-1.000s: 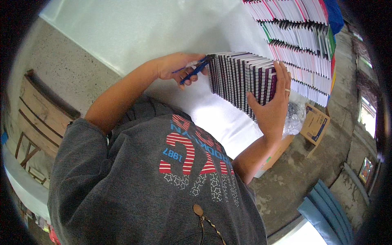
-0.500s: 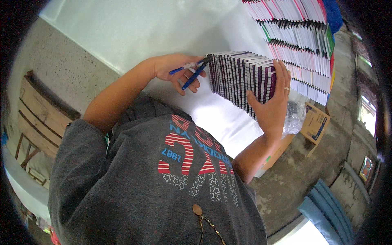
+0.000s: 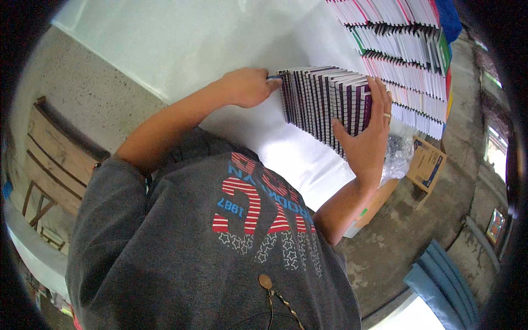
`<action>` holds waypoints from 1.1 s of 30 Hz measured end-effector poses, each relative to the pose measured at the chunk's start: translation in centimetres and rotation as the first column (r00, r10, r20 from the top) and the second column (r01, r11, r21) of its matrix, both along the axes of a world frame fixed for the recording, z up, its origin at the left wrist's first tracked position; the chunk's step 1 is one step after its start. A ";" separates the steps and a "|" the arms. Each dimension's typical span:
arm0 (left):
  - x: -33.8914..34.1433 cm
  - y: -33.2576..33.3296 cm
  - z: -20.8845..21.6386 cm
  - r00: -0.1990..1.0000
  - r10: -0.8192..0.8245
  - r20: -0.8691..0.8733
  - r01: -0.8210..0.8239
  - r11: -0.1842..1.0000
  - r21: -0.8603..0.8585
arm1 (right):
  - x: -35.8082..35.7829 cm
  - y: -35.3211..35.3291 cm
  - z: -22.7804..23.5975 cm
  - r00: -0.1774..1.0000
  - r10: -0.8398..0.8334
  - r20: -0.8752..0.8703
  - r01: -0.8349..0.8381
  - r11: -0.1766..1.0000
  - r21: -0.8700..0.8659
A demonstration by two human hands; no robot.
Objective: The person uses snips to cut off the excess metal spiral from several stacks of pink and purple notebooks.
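Row of dark purple notebooks (image 3: 324, 104) standing on edge on the white worktop (image 3: 165, 44), spines up, pressed together into one block. Left hand (image 3: 248, 87) closed against the left end of the row, fingers curled, a bit of blue pen (image 3: 273, 78) showing between the fist and the first notebook; cannot tell how firmly gripped. Right hand (image 3: 367, 137) laid flat and open against the right end of the row, fingers spread upward over the last cover, thumb pointing back toward the row, a ring on one finger. Hands well apart, with the whole row held between them, both touching the notebooks.

Beyond the row, farther from the person, large stacks of notebooks (image 3: 401, 55) lying flat in several layers, pale page edges showing, with some red, green and blue covers at the sides. Just right of the row, past the right hand, a crumpled clear plastic bag (image 3: 399, 154) at the worktop edge. Right of the bag and lower, on the concrete floor (image 3: 407, 236), a brown cardboard box (image 3: 426, 162). Far left of the row, beside the worktop, a wooden frame (image 3: 52, 159). Grey printed shirt (image 3: 220, 247) filling the lower part of the view, below the row.
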State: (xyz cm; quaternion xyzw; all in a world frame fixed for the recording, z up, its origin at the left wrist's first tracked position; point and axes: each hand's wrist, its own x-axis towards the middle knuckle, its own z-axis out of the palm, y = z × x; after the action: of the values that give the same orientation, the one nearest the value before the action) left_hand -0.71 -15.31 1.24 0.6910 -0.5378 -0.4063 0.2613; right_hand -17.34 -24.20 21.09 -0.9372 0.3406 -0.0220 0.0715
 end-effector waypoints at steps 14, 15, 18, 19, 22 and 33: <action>-0.2 -0.1 0.6 0.994 -0.049 0.095 0.035 0.988 0.148 | -0.1 0.2 0.1 1.000 -0.012 0.011 0.012 1.000 -0.009; 0.0 -0.2 1.2 0.994 -0.053 0.100 0.038 0.989 0.145 | -0.2 0.0 0.1 1.000 -0.002 0.017 0.002 1.000 -0.017; 0.9 -0.3 2.4 0.902 0.089 -0.423 0.118 0.891 0.439 | -0.6 -0.1 -0.1 0.999 0.004 0.033 -0.003 1.000 -0.024; 1.1 0.1 2.0 0.739 0.235 -0.631 0.144 0.860 0.490 | -0.7 -0.1 -0.1 0.999 0.004 0.039 -0.003 1.000 -0.020; 1.5 0.6 1.4 0.426 0.417 -0.803 0.217 0.814 0.538 | -0.4 0.0 -0.1 0.999 -0.023 0.028 0.024 0.999 -0.024; 1.8 0.1 1.1 0.276 0.436 -0.857 0.319 0.799 0.510 | -0.5 0.1 -0.3 0.998 -0.034 0.049 0.036 0.999 -0.032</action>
State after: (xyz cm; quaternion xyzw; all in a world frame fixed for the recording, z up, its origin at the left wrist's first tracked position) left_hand 1.08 -15.22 2.35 0.3671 -0.0828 -0.8718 0.3136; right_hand -17.85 -24.11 20.81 -0.9314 0.3547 -0.0517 0.0642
